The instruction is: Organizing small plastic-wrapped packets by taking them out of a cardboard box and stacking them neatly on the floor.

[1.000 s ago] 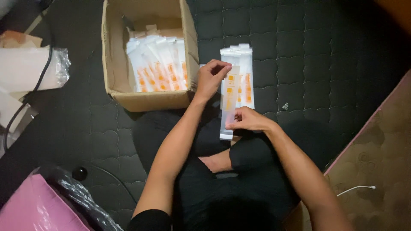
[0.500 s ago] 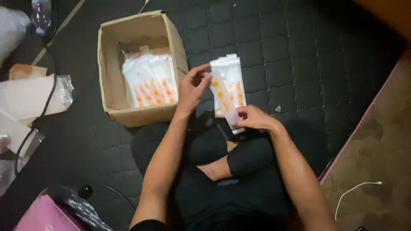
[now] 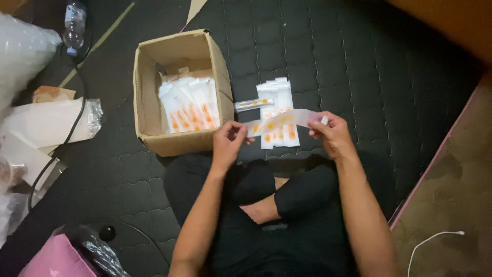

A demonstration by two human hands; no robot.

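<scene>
My left hand [image 3: 229, 141] and my right hand [image 3: 330, 132] hold one long clear packet with orange print [image 3: 279, 121] by its two ends, stretched level between them above my crossed legs. Just beyond it, a small pile of the same white and orange packets [image 3: 277, 102] lies on the dark quilted mat. One more packet [image 3: 252, 104] lies crosswise at the pile's left edge. An open cardboard box [image 3: 146, 77] stands to the left, with several such packets [image 3: 189, 105] stacked inside.
A clear plastic bottle [image 3: 74, 25] lies at the top left beside a bubble-wrap bundle [image 3: 23, 51]. Plastic sheets and paper [image 3: 48, 120] with a black cable [image 3: 61, 143] are at the left. A pink bag [image 3: 59, 259] sits bottom left. A white cable [image 3: 435, 241] lies on the brown floor at right.
The stack of packets I held upright in both hands now lies on the mat. One single packet is turned level between my hands. The view has tilted toward the box.
</scene>
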